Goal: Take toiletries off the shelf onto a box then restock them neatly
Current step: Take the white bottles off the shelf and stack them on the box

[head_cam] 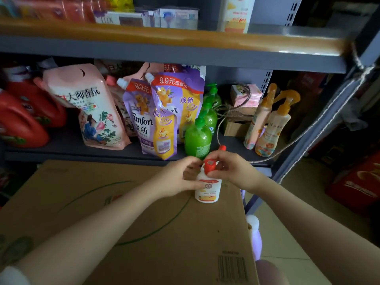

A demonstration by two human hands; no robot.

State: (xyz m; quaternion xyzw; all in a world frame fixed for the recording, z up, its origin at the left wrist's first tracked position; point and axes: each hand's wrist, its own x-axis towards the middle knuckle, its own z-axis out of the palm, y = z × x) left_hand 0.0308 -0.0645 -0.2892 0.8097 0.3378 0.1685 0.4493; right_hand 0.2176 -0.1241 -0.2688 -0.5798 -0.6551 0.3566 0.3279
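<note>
The white bottle (207, 187) stands upright on the cardboard box (127, 212), near the box's far right corner, its long axis vertical and its red pump top (210, 166) uppermost, the nozzle pointing away toward the shelf. The left hand (176, 177) wraps its curled fingers around the bottle's body from the left. The right hand (230, 169) pinches the red pump top from the right.

Along the lower shelf (67, 144) behind the box, from the left: red jugs (22, 118) lying close together, a pink pouch (90, 108) with flowers printed on it leaning back, then two purple-and-yellow pouches (160, 116) standing one in front of the other. Just right of these a row of green pump bottles (200, 134) runs from front to back, the nearest one directly behind the white bottle and between it and the shelf. Further right, at the back, small boxes (244, 97) are stacked, tied with twine. Two orange-topped spray bottles (269, 124) stand together at the shelf's right end. A rope (320, 128) slants down across the shelf's right post.

The upper shelf (185, 48) holds red packets and small boxes, blurred.
</note>
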